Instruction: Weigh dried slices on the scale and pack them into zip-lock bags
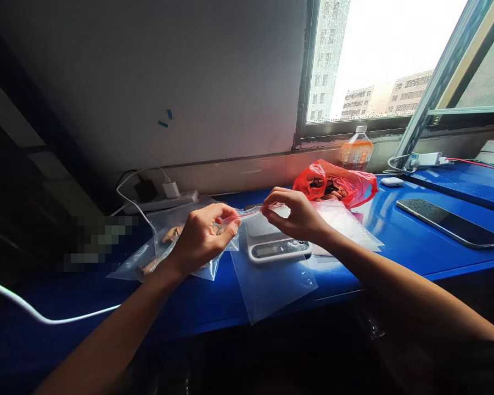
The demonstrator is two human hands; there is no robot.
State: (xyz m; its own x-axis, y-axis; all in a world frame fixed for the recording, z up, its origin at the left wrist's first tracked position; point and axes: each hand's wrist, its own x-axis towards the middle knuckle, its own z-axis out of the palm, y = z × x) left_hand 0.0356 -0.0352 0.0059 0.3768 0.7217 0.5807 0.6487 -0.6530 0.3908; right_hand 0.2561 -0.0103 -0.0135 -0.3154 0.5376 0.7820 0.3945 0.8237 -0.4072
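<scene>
My left hand (208, 233) and my right hand (286, 211) pinch the two ends of the top edge of a clear zip bag (271, 288). A thin red line runs along that edge. The bag hangs down in front of a white digital kitchen scale (278, 252), partly over its left side, and looks flat. Beside and behind my left hand lie clear bags (127, 266) with brown, dried-looking pieces (172, 235) in them. Behind my right hand sits an open red plastic bag (356, 184) holding dark brown pieces. Right of the scale, a stack of clear bags (346, 227) lies flat.
A black phone (453, 222) and a small white case (392, 181) lie on the blue table (420, 258). An orange drink bottle (357, 148) stands by the window. A power strip (164, 204) with a white charger and cable is at the back left; another white plug block (430, 159) is at right.
</scene>
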